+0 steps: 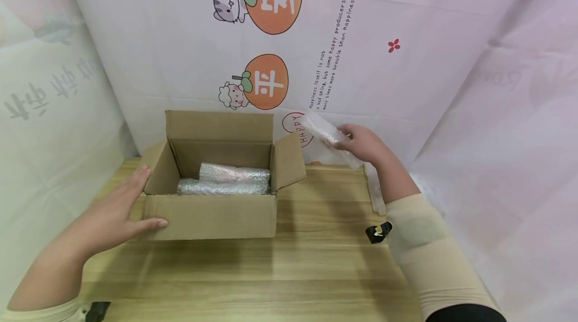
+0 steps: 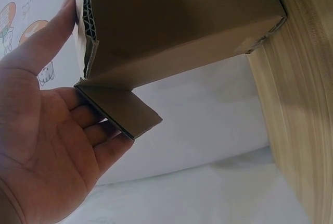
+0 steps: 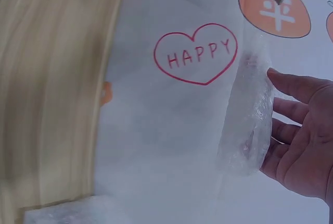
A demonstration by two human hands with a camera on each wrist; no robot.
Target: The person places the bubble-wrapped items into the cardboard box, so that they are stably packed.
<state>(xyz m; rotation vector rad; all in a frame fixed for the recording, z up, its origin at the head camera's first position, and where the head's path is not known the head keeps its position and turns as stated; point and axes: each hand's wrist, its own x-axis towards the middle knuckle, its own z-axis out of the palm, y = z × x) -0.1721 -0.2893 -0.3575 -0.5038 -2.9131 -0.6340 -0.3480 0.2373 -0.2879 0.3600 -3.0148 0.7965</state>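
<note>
An open cardboard box [image 1: 209,217] stands on the wooden table, flaps spread. My left hand [image 1: 110,216] holds its near left corner, thumb along the front and fingers by the left side flap [image 2: 125,112]. Inside lie two bubble-wrapped bundles, one farther back [image 1: 235,172] and one near the front wall [image 1: 221,188]. To the right of the box, my right hand [image 1: 363,144] grips a third bubble-wrapped bundle [image 1: 321,129] between thumb and fingers. It is long and slim, raised above the table and tilted; the wrap blurs what is inside.
More clear bubble wrap [image 3: 67,213] lies on the table at the right, partly behind the right forearm. The box's right flap [image 1: 290,159] sticks out towards the right hand. A printed white cloth [image 1: 361,71] hangs behind the table [image 1: 325,262], with plain sheets at both sides.
</note>
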